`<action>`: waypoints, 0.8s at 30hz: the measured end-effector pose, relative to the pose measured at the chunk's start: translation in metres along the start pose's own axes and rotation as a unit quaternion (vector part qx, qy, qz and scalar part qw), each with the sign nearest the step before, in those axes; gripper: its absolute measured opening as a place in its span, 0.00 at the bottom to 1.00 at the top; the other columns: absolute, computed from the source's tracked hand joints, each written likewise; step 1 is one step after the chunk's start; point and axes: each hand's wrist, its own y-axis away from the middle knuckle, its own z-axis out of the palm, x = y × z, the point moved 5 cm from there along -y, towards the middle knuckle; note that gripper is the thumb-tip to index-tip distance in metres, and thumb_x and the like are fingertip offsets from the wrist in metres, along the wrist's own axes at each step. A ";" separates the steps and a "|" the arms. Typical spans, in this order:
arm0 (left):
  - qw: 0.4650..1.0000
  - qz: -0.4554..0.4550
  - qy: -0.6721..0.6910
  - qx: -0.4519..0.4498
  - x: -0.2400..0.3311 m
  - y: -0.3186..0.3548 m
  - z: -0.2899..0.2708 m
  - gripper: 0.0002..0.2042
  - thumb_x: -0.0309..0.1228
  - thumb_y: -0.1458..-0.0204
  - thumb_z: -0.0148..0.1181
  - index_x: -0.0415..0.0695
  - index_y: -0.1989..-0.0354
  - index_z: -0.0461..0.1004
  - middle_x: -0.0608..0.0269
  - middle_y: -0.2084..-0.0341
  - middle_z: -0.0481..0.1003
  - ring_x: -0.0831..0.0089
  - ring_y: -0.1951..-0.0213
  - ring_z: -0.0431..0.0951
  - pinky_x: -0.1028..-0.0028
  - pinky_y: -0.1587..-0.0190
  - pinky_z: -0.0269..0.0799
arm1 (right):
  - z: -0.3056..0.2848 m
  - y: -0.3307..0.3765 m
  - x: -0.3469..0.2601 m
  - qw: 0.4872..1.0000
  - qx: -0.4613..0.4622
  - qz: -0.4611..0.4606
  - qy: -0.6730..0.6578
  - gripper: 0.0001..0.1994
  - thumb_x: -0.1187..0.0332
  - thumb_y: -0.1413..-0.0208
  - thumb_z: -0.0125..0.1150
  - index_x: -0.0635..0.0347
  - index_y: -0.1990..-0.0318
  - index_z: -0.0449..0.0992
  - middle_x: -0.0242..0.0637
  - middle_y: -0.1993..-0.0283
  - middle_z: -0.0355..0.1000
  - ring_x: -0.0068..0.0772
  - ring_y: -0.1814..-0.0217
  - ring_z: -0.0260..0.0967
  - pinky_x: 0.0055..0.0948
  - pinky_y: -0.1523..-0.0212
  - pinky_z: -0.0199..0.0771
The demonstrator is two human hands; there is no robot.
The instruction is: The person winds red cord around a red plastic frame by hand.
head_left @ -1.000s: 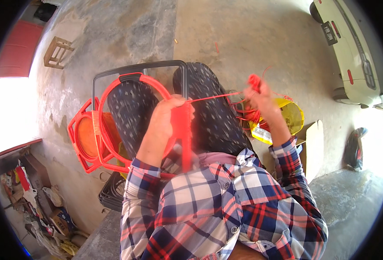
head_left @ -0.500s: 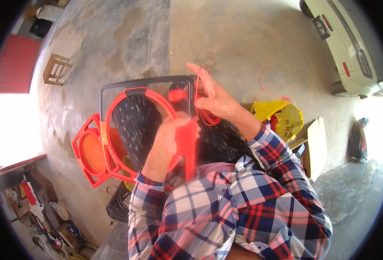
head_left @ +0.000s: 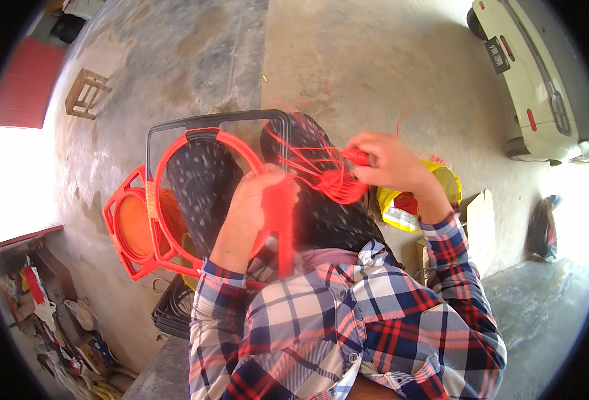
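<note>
With our left hand [head_left: 258,200] we grip the round red plastic-wrapped frame [head_left: 174,200], and our right hand [head_left: 388,160] pinches red plastic cord [head_left: 334,177] beside this frame, where we judge most weaving remains undone.

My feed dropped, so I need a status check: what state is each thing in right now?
Left hand: closed on the red wound rim of the frame.
Right hand: pinching the cord bundle, pulled taut.
Red plastic cord bundle: bunched, strands fanned toward the frame.
Red round chair frame: tilted on the lap, partly wound.
Yellow bag: open, on the floor.
</note>
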 end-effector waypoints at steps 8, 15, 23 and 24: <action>0.999 0.032 0.023 0.028 0.008 0.000 -0.008 0.04 0.27 0.50 0.58 0.40 0.70 0.71 0.48 0.72 0.76 0.61 0.75 0.78 0.67 0.70 0.77 | -0.067 0.157 0.100 0.588 0.287 -0.004 -0.756 0.11 0.61 0.41 0.54 0.51 0.74 0.63 0.23 0.81 0.60 0.21 0.77 0.58 0.34 0.55 0.68; 1.000 0.022 0.002 0.004 0.010 -0.002 -0.020 0.07 0.29 0.51 0.59 0.39 0.68 0.75 0.51 0.73 0.77 0.60 0.72 0.78 0.65 0.67 0.75 | -0.098 0.272 0.181 0.379 0.708 0.121 -0.584 0.15 0.63 0.38 0.50 0.49 0.78 0.60 0.20 0.84 0.50 0.17 0.84 0.48 0.32 0.65 0.64; 0.999 -0.018 0.000 -0.034 0.000 -0.003 -0.004 0.07 0.30 0.51 0.60 0.39 0.67 0.74 0.50 0.73 0.77 0.61 0.73 0.78 0.66 0.68 0.76 | 0.051 0.034 0.062 0.720 0.143 0.136 -0.666 0.14 0.56 0.39 0.52 0.58 0.60 0.72 0.23 0.78 0.61 0.16 0.78 0.58 0.20 0.77 0.60; 0.999 -0.021 -0.009 -0.030 -0.001 -0.002 -0.005 0.07 0.30 0.51 0.60 0.39 0.67 0.74 0.50 0.73 0.77 0.61 0.73 0.78 0.66 0.68 0.76 | 0.069 0.014 0.037 0.862 0.084 0.154 -0.475 0.15 0.57 0.39 0.53 0.59 0.57 0.73 0.24 0.76 0.65 0.16 0.75 0.61 0.21 0.75 0.63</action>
